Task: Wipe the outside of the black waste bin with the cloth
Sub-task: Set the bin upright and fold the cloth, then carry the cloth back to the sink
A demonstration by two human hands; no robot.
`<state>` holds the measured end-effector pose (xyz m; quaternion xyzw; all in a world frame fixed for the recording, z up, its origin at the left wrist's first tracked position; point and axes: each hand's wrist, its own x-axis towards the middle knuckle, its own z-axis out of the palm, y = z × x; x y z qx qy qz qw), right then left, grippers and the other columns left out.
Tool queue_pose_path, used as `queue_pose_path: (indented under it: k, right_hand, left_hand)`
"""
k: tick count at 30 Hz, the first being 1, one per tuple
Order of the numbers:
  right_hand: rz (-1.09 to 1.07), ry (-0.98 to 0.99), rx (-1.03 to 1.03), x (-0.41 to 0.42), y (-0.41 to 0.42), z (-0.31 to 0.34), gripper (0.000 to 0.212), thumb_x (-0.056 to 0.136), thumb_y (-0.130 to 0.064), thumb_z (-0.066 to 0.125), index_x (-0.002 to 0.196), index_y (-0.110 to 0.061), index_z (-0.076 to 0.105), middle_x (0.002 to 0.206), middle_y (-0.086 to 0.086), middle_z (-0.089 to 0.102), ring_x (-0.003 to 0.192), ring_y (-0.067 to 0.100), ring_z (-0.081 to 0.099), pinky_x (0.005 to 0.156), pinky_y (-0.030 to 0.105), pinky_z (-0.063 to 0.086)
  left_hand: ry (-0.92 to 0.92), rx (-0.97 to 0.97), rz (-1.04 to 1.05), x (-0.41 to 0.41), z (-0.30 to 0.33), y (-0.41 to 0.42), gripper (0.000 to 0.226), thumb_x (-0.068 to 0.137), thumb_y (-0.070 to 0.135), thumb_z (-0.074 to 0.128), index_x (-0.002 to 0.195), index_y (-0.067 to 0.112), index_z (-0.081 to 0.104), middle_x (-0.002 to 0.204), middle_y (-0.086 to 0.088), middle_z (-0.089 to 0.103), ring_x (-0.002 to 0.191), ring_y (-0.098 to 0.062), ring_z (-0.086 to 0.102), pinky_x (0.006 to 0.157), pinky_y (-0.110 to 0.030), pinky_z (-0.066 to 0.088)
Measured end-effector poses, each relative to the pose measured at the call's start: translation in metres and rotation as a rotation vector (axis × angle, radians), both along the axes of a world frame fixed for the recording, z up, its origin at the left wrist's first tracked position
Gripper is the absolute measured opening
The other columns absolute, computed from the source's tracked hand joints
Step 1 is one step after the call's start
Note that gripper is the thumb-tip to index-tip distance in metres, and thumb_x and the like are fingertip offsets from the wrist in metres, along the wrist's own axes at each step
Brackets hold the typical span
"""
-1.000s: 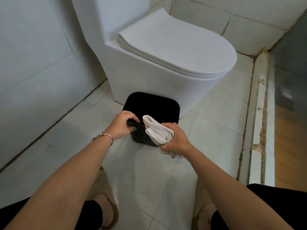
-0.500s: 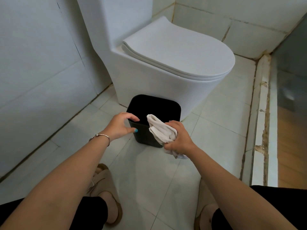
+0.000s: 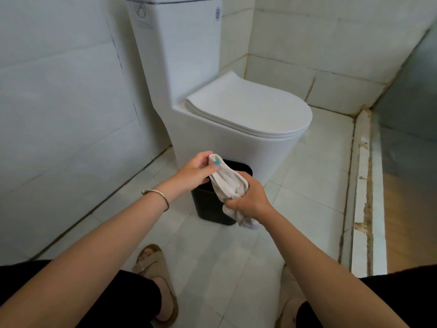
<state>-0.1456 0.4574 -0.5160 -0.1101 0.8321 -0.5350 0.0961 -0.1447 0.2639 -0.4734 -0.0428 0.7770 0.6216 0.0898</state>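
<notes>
Both hands have come up off the bin since half a second ago: the left hand (image 3: 195,170), which then hovered by the near rim, now pinches the top end of the cloth (image 3: 228,185) between thumb and fingers, and the view has tipped up to take in the toilet's tank.

At the far left stands a wall of large pale tiles (image 3: 59,110), meeting the tiled floor (image 3: 236,256) along a dark grout line. A thin metal bracelet (image 3: 158,196) circles the left wrist. Below it, a foot in a beige sandal (image 3: 155,268) rests on the floor.

The cloth, off-white and bunched, stretches between the two hands, just above the black waste bin (image 3: 210,204). The bin stands upright on the floor, close in front of the white toilet (image 3: 236,129), whose lid is down; whether the two touch cannot be told. The cloth does not touch the bin's outer side.

The right hand (image 3: 248,198) grips the lower part of the cloth in a closed fist, with a loose tail hanging beneath it. Further right, a raised stained curb (image 3: 361,185) runs along the floor's edge.
</notes>
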Motion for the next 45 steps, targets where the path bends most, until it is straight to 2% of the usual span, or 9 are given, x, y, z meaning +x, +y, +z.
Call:
queue_pose_path:
  k: [3,10,13,17,24,27,32,40,45]
  right_hand:
    - [0.008,0.038,-0.025,0.008,-0.004,0.020,0.069,0.060,-0.002,0.082,0.111,-0.040,0.055,0.103,-0.015,0.062,0.092,0.003,0.060,0.073,0.015,0.048]
    - [-0.013,0.135,-0.065,0.021,-0.008,0.056,0.067,0.059,-0.004,0.083,0.113,-0.036,0.059,0.099,-0.015,0.065,0.089,0.001,0.062,0.072,0.013,0.050]
    - [-0.047,0.152,-0.095,0.024,-0.006,0.068,0.065,0.058,-0.001,0.082,0.110,-0.034,0.060,0.095,-0.014,0.066,0.085,0.000,0.062,0.066,0.007,0.047]
    - [-0.080,0.177,-0.098,0.021,-0.007,0.082,0.063,0.060,-0.001,0.084,0.108,-0.032,0.059,0.093,-0.016,0.066,0.085,-0.001,0.062,0.066,0.006,0.046]
    - [-0.168,0.210,-0.094,0.011,-0.022,0.099,0.059,0.062,-0.008,0.087,0.107,-0.034,0.059,0.093,-0.016,0.064,0.084,-0.007,0.059,0.064,0.004,0.040]
    - [-0.220,0.233,-0.097,0.004,-0.030,0.110,0.054,0.064,-0.013,0.087,0.106,-0.032,0.059,0.099,-0.012,0.063,0.092,0.008,0.061,0.077,0.018,0.046]
    - [-0.248,0.291,0.050,-0.007,-0.045,0.120,0.068,0.070,-0.024,0.080,0.131,-0.028,0.051,0.116,0.003,0.052,0.112,0.022,0.054,0.096,0.039,0.047]
    - [-0.222,0.360,0.199,-0.033,-0.066,0.124,0.067,0.072,-0.040,0.073,0.134,-0.032,0.047,0.120,0.001,0.050,0.117,0.025,0.046,0.099,0.046,0.043]
    - [-0.138,0.351,0.164,-0.060,-0.061,0.124,0.074,0.075,-0.026,0.075,0.141,-0.027,0.042,0.119,0.004,0.043,0.112,0.025,0.042,0.098,0.045,0.041]
  left_hand:
    - [-0.019,-0.090,-0.048,0.010,0.015,0.007,0.088,0.085,0.047,0.069,0.152,0.029,0.015,0.149,0.007,0.041,0.132,-0.014,0.045,0.106,-0.040,0.043]
    - [-0.167,0.184,-0.011,0.035,0.032,0.033,0.065,0.081,0.051,0.071,0.134,0.022,0.045,0.125,-0.002,0.067,0.114,-0.025,0.064,0.093,-0.058,0.050]
    - [-0.117,0.230,0.058,0.040,0.048,0.047,0.037,0.095,0.036,0.061,0.128,0.022,0.051,0.119,-0.005,0.069,0.107,-0.025,0.067,0.083,-0.051,0.056]
    - [-0.099,0.255,0.118,0.033,0.059,0.053,0.048,0.094,0.036,0.062,0.134,0.018,0.043,0.121,-0.005,0.067,0.102,-0.021,0.069,0.067,-0.041,0.059]
    - [0.107,0.006,0.420,0.015,0.071,0.056,0.079,0.082,0.034,0.075,0.140,0.009,0.028,0.135,-0.009,0.049,0.112,-0.024,0.060,0.096,-0.042,0.052]
    - [0.139,-0.043,0.527,0.014,0.086,0.061,0.075,0.076,0.044,0.078,0.125,0.011,0.032,0.127,-0.006,0.041,0.108,-0.023,0.055,0.094,-0.037,0.049]
    - [-0.213,0.202,0.455,0.012,0.108,0.064,0.113,0.034,0.086,0.066,0.122,0.016,0.048,0.111,-0.007,0.065,0.099,-0.029,0.063,0.074,-0.042,0.048]
    - [-0.141,0.360,0.440,-0.019,0.111,0.062,0.073,0.069,0.054,0.082,0.117,0.014,0.044,0.110,-0.006,0.066,0.100,-0.021,0.064,0.091,-0.050,0.050]
    - [-0.059,0.405,0.473,-0.061,0.105,0.051,0.062,0.069,0.056,0.079,0.103,0.019,0.042,0.099,-0.007,0.070,0.089,-0.023,0.071,0.087,-0.048,0.056]
